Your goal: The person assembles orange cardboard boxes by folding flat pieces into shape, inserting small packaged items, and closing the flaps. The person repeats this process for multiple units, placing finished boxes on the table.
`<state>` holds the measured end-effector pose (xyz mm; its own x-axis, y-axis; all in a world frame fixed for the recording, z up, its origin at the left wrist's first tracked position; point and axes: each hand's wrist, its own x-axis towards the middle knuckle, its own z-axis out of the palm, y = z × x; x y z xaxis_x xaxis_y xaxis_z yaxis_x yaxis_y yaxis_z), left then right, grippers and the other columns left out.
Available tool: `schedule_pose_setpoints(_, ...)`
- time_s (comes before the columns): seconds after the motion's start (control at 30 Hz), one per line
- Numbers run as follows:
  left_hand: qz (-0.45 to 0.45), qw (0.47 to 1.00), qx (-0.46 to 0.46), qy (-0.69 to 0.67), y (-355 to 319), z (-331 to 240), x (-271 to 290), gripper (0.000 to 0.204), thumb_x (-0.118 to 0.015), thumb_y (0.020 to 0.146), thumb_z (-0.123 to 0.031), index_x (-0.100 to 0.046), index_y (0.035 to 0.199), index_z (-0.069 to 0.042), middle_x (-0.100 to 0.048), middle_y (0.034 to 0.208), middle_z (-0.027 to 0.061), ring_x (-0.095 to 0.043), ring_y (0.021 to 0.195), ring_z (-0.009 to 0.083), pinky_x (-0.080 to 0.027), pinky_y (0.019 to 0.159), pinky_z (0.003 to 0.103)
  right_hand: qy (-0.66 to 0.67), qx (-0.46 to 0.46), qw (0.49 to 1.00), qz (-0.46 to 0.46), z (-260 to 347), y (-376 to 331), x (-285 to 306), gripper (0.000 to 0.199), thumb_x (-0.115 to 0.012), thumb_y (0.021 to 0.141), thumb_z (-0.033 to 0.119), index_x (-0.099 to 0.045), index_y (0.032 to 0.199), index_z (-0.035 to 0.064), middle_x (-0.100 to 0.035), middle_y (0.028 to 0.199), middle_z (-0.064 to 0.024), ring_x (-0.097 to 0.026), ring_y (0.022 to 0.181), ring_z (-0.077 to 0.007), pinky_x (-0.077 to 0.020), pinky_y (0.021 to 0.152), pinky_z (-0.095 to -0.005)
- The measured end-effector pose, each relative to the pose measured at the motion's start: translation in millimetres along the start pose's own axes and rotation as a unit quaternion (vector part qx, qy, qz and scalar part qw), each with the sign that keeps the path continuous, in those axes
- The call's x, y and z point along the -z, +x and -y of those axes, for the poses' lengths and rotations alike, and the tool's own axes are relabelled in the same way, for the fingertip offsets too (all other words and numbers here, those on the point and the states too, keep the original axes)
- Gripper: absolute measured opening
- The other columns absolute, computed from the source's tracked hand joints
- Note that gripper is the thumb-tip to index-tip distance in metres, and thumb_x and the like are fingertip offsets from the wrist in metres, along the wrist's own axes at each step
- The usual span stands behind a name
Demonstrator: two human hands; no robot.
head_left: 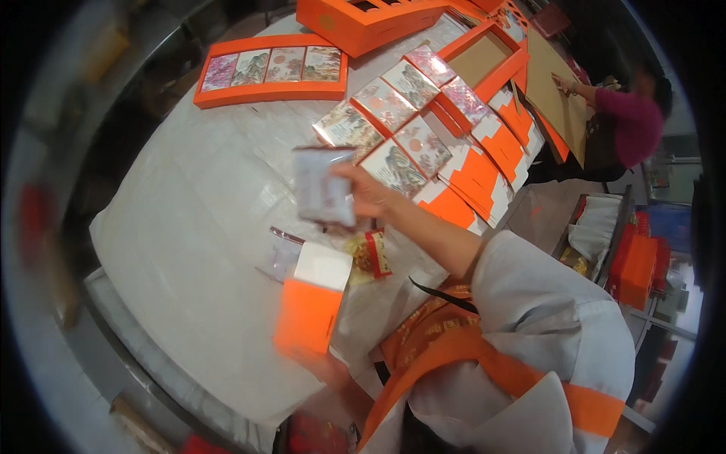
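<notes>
In my right hand (361, 191), raised over the table, is a shiny pale plastic packet (321, 185), gripped by its right side; its face is slightly blurred. My left hand (329, 368), smeared by motion, is at the lower end of a small orange carton (308, 314) with a white upper part. Beside the carton's upper end lie a clear packet (284, 251) with a dark edge and a red-and-yellow packet (370, 256), both on the table. Several orange-and-white flat cartons (476, 181) lie fanned out to the right of my right hand.
Printed landscape boxes (386, 102) stand in rows beyond my right hand. An orange tray (272, 91) holding similar boxes is at the far left, near a large orange box (363, 26). At the right, a person in a magenta top (635, 113) handles brown cardboard (556, 91).
</notes>
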<state>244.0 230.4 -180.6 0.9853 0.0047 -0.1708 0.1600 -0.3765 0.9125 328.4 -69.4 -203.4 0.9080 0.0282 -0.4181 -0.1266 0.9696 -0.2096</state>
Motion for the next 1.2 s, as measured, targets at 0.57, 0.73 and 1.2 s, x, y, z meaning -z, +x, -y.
schedule_pose_setpoints(0.57, 0.106, 0.950, -0.020, -0.293, -214.7, -102.4, -146.6, 0.055, -0.034, 0.097, -0.022, -0.011, 0.142, -0.003, -0.024, 0.142, 0.0145, -0.028, 0.129, 0.0231, -0.024, 0.104, 0.033, -0.113, 0.300, 0.946, -0.058, 85.6, -324.9, 39.0, 0.039, -0.061, 0.077, 0.000, -0.047, 0.113, 0.0018, -0.056, 0.106, -0.0076, -0.056, 0.098, -0.0184, -0.0457, 0.088, -0.0334)
schedule_pose_setpoints(0.73, 0.096, 0.955, -0.065, -0.273, -239.6, -110.9, -157.8, 0.053, -0.033, 0.097, -0.021, -0.011, 0.143, -0.003, -0.025, 0.142, 0.0133, -0.028, 0.128, 0.0207, -0.025, 0.104, 0.032, -0.106, 0.354, 0.928, -0.053, 74.4, -352.1, 39.2, 0.034, -0.059, 0.082, 0.003, -0.047, 0.114, 0.0039, -0.055, 0.107, -0.0059, -0.054, 0.101, -0.0170, -0.0442, 0.090, -0.0351)
schedule_pose_setpoints(1.2, 0.078, 0.938, -0.091, -0.324, -234.2, -119.0, -142.9, 0.052, -0.032, 0.098, -0.026, -0.011, 0.142, -0.008, -0.031, 0.138, 0.0093, -0.034, 0.124, 0.0178, -0.031, 0.101, 0.032, -0.683, 0.296, 0.660, 0.103, 56.5, -403.4, 32.8, 0.031, -0.040, 0.096, 0.022, -0.056, 0.108, -0.0020, -0.055, 0.116, -0.0103, -0.044, 0.115, -0.0209, -0.0336, 0.099, -0.0352)
